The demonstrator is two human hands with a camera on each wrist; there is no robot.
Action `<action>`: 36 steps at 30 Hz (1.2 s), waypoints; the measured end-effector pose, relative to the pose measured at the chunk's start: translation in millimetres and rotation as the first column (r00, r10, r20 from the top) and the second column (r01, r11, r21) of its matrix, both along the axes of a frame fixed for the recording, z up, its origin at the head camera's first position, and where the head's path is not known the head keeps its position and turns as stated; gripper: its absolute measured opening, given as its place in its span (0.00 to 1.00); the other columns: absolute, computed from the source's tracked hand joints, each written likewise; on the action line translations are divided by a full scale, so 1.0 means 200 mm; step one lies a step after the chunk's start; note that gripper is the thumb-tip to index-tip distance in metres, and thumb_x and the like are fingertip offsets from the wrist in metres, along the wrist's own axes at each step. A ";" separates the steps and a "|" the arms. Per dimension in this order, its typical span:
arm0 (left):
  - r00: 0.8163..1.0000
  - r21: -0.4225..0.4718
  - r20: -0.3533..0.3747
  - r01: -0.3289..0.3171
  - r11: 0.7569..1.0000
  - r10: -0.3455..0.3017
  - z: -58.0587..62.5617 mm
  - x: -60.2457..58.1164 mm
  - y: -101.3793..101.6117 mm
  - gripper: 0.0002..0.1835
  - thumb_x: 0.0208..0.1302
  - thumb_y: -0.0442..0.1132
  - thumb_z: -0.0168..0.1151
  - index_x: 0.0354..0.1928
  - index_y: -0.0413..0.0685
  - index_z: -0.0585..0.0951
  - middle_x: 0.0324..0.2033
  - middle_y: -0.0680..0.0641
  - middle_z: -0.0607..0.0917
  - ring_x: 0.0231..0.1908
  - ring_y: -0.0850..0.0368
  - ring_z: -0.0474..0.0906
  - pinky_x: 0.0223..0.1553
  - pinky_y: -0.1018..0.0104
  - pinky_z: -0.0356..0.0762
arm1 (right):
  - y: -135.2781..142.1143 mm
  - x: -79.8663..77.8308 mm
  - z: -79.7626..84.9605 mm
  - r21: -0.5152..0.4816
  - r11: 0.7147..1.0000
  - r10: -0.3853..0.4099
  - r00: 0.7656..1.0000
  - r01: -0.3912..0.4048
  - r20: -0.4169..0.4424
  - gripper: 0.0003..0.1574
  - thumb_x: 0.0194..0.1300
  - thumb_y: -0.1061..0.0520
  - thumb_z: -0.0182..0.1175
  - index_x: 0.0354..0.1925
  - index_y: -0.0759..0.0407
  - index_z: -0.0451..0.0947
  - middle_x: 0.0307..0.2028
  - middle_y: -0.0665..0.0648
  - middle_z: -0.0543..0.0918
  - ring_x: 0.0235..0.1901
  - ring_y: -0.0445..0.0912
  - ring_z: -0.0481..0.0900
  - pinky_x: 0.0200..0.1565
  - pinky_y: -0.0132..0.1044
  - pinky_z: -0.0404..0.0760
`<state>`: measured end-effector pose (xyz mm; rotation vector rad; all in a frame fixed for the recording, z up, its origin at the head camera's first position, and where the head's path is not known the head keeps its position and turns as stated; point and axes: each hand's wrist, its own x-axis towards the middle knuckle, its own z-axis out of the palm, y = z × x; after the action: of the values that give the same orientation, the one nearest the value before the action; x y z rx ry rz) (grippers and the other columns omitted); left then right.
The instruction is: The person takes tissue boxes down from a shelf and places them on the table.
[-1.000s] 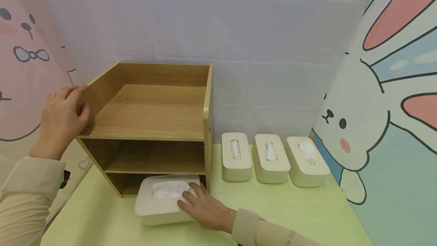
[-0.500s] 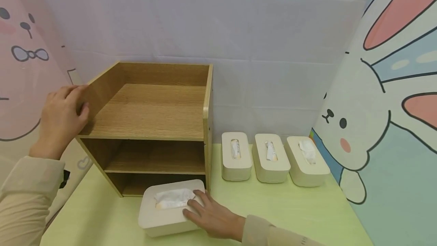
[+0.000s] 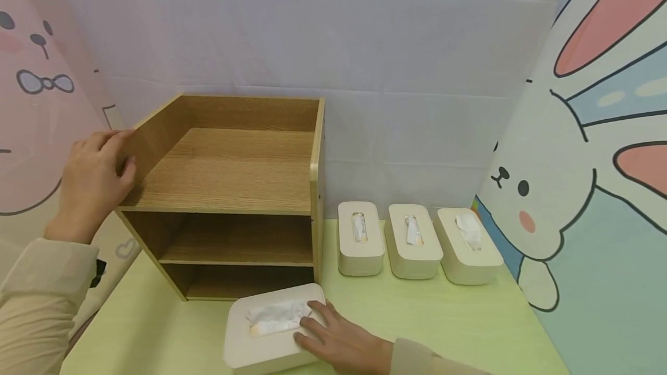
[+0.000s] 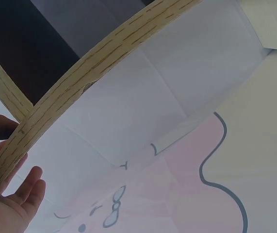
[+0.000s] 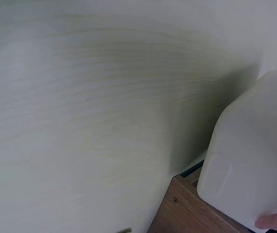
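Observation:
A cream tissue box [image 3: 247, 343] with white tissue in its slot sits at an angle in front of the wooden shelf unit [image 3: 239, 175]. My right hand [image 3: 344, 340] grips the box's right end, fingers over the lid beside the slot. In the right wrist view, a thumb and a finger hold the pale box [image 5: 245, 150], whose corner overlaps the wood. At the left, my left hand [image 3: 94, 184] grips the unit's side panel near the top. The left wrist view has the panel's edge [image 4: 85, 85] between the thumb and fingers of that hand [image 4: 12, 208].
Several similar boxes stand right of the unit: one box [image 3: 361, 262] beside it, a middle box [image 3: 417, 265] and a far right box [image 3: 471, 271]. A green tabletop [image 3: 443, 328] lies beneath. A white cloth backdrop [image 3: 417, 74] hangs behind, with a rabbit-printed panel [image 3: 563, 190] at right.
My right hand has drawn the tissue box away from the bottom compartment, toward me and to the right, turning it slightly. My left hand has stayed on the side panel.

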<state>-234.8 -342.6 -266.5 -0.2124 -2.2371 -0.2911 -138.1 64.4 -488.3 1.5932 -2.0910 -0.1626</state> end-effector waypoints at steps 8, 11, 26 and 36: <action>1.000 -0.002 0.006 -0.007 1.000 0.007 0.00 0.00 0.01 0.21 0.54 0.30 0.53 0.53 0.36 0.74 0.46 0.29 0.75 0.44 0.29 0.67 0.48 0.41 0.62 | 0.09 0.02 -0.02 -0.014 1.000 -0.006 0.998 0.005 -0.065 0.21 0.64 0.44 0.48 0.50 0.52 0.65 0.45 0.52 0.72 0.53 0.57 0.70 0.43 0.47 0.82; 1.000 0.002 0.004 -0.010 1.000 0.010 0.00 0.00 0.00 0.22 0.54 0.30 0.54 0.53 0.37 0.74 0.47 0.29 0.75 0.43 0.29 0.66 0.47 0.40 0.62 | 0.12 0.02 -0.03 -0.033 0.999 0.004 0.995 -0.007 -0.098 0.16 0.68 0.50 0.40 0.50 0.52 0.66 0.44 0.53 0.72 0.52 0.58 0.71 0.42 0.47 0.82; 1.000 0.007 0.008 -0.004 1.000 0.003 0.00 0.00 0.00 0.21 0.54 0.30 0.54 0.53 0.35 0.74 0.46 0.28 0.75 0.44 0.29 0.66 0.48 0.41 0.61 | 0.34 0.01 -0.05 -0.184 0.982 0.022 0.997 -0.034 -0.069 0.27 0.70 0.41 0.33 0.48 0.55 0.70 0.43 0.55 0.75 0.49 0.58 0.72 0.49 0.51 0.76; 1.000 0.003 0.001 -0.004 1.000 0.004 0.00 0.00 0.00 0.21 0.53 0.30 0.54 0.52 0.35 0.74 0.46 0.28 0.75 0.44 0.28 0.67 0.48 0.40 0.61 | 0.53 0.03 -0.08 -0.220 0.975 0.026 0.999 -0.035 -0.044 0.38 0.66 0.30 0.30 0.51 0.56 0.70 0.45 0.56 0.75 0.49 0.60 0.72 0.43 0.52 0.77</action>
<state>-235.2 -342.0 -266.9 -0.2065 -2.2373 -0.2919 -131.8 169.9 -504.0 1.4759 -1.9758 0.0461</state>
